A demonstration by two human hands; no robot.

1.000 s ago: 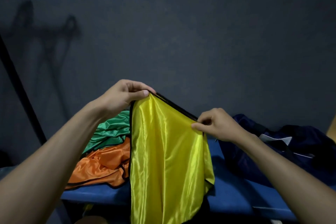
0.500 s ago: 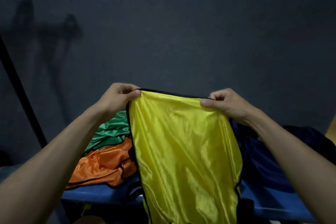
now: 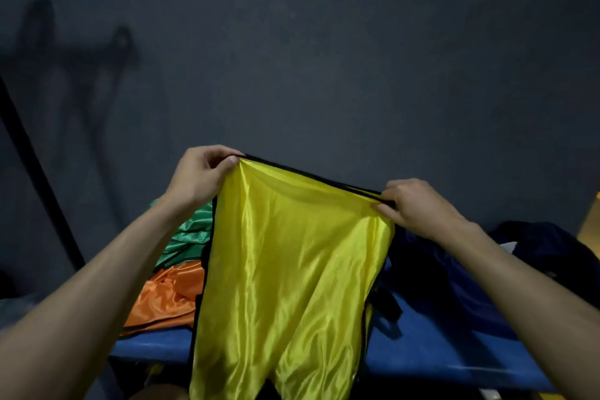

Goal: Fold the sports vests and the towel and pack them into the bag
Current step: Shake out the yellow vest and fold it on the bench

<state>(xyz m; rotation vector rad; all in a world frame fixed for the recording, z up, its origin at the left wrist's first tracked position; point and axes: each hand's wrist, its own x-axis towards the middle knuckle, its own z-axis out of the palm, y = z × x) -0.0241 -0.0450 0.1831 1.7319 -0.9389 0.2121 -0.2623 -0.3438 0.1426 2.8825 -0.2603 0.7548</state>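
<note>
A shiny yellow sports vest [image 3: 292,276] with black trim hangs in the air in front of me, spread between both hands. My left hand [image 3: 201,175] pinches its upper left corner, held higher. My right hand [image 3: 412,204] pinches the upper right corner, lower down. Behind the yellow vest, a green vest [image 3: 186,237] and an orange vest [image 3: 162,299] lie crumpled on the blue bench [image 3: 431,347]. A dark navy bag [image 3: 480,273] sits on the bench to the right, partly hidden by my right arm. No towel is visible.
A dark grey wall [image 3: 324,75] rises right behind the bench. A black pole [image 3: 39,178] leans at the left. The bench's front edge runs below the hanging vest.
My right hand first rose and moved right, spreading the vest wide, and has now dropped lower, so the top edge slopes down to the right. My left hand stayed about level.
</note>
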